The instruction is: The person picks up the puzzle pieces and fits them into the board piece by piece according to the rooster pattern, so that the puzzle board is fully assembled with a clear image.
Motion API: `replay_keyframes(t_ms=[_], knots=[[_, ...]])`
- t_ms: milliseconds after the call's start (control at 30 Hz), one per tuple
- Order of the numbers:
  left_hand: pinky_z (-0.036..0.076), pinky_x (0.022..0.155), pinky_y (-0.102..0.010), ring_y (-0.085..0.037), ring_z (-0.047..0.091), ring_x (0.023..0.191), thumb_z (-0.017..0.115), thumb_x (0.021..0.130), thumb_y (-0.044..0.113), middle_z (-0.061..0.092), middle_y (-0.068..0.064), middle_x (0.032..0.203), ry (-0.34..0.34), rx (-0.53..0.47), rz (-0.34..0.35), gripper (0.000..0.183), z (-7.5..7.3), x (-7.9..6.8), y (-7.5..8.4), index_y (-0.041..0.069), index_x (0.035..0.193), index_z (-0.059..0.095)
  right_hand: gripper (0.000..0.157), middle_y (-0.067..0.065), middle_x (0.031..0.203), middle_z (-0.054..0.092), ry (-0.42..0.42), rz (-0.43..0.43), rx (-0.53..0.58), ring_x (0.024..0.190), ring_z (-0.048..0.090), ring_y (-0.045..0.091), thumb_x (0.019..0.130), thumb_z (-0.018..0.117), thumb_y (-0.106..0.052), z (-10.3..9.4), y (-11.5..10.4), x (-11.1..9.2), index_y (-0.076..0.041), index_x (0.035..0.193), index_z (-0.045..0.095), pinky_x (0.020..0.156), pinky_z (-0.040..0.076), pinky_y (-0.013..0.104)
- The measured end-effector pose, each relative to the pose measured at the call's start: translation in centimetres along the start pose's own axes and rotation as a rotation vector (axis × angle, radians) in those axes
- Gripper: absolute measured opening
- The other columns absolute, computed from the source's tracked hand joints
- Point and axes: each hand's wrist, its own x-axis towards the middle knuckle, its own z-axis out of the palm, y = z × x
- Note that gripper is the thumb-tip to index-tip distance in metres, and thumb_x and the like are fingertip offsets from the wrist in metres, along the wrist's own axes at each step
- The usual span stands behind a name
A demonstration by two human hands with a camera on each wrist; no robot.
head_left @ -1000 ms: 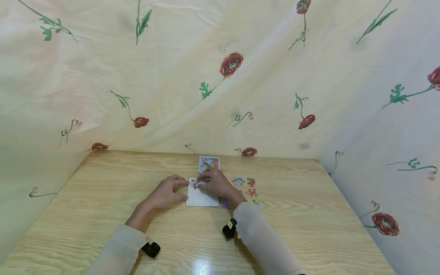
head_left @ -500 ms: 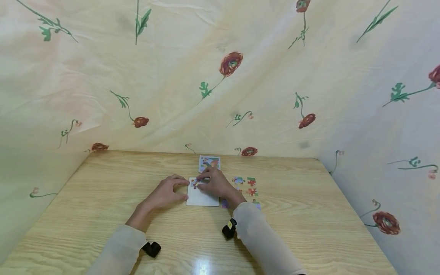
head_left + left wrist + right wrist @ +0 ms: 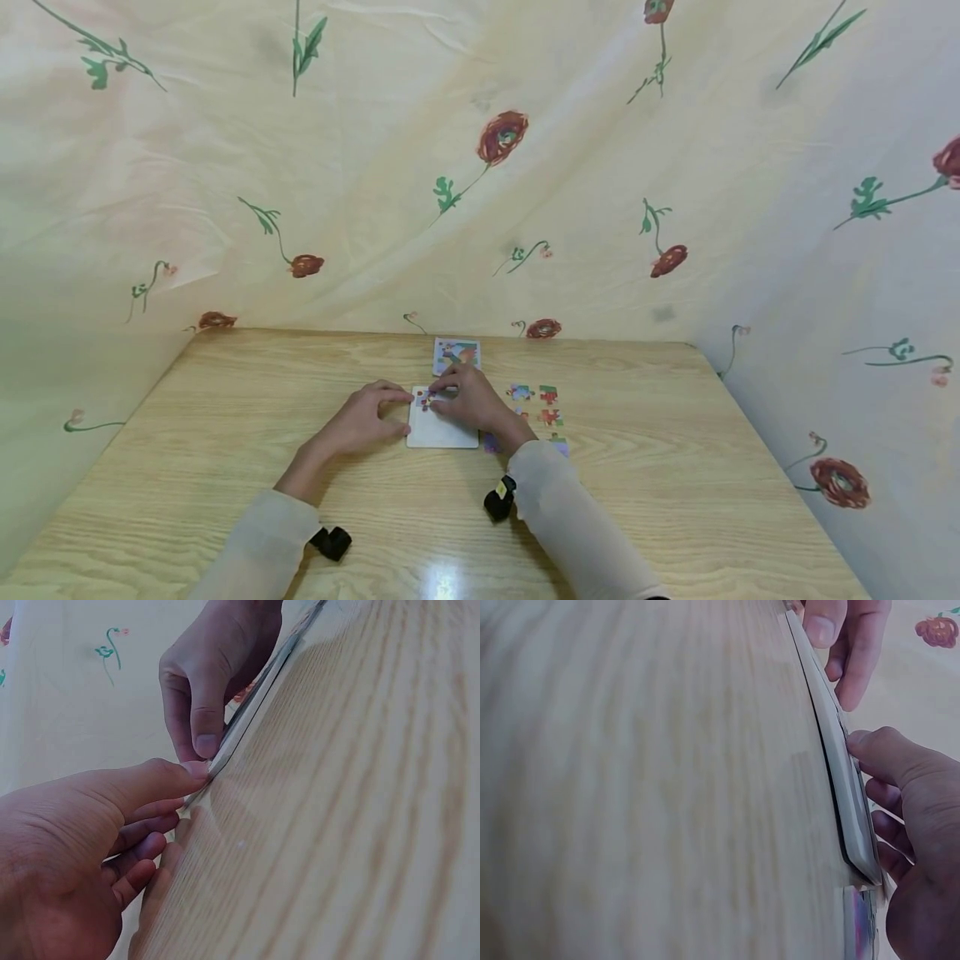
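A white square puzzle tray (image 3: 442, 433) lies on the table, with colourful jigsaw pieces (image 3: 425, 399) in its upper left corner. My left hand (image 3: 371, 421) rests against the tray's left edge, thumb near the lower corner and forefinger near the upper one. The left wrist view shows its thumb touching the tray rim (image 3: 251, 712). Over the tray's upper part, my right hand (image 3: 474, 404) has thumb and fingers on a jigsaw piece at that corner, partly hidden by them. In the right wrist view, the right thumb lies at the tray's raised side (image 3: 836, 761).
Behind the tray lies a picture card (image 3: 456, 353), partly covered by the right hand. Several loose jigsaw pieces (image 3: 549, 394) are spread right of the tray, some hidden by the right wrist. A flowered cloth (image 3: 360, 208) hangs behind the wooden table (image 3: 637, 467).
Both hands and the tray stay almost where they were. The right fingers remain on the jigsaw piece; only the head view shifts slightly.
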Motion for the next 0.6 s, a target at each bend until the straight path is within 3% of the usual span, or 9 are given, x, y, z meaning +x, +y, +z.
replay_keyframes(t_ms=[233,367,600], knots=[[0.040,0.114,-0.062,-0.038,0.048,0.139,0.080,0.090,0.025,0.059,-0.008,0.142,-0.005,0.003,-0.027,0.047,0.1,0.1,0.1,0.014,0.135,0.069,0.025,0.010,0.118,0.070,0.000,0.006,0.055,0.112,0.065,0.027,0.091,0.079,-0.018,-0.7,0.5,-0.2,-0.007,0.113,0.079,0.101,0.054,0.045],[0.040,0.113,-0.062,-0.038,0.049,0.138,0.079,0.091,0.026,0.059,-0.008,0.141,0.000,0.001,-0.021,0.047,0.1,0.1,0.1,0.014,0.135,0.069,0.024,0.015,0.132,0.066,0.023,0.019,0.085,0.126,0.060,0.034,0.093,0.077,-0.016,-2.0,1.1,-0.9,-0.006,0.115,0.078,0.105,0.051,0.050],[0.038,0.116,-0.063,-0.039,0.047,0.140,0.079,0.090,0.025,0.059,-0.008,0.142,0.001,-0.001,-0.015,0.048,0.0,-0.1,0.1,0.014,0.135,0.069,0.027,0.008,0.123,0.067,0.074,0.062,0.073,0.119,0.060,0.032,0.094,0.076,-0.019,-5.2,2.6,-2.7,-0.009,0.119,0.077,0.101,0.052,0.052]])
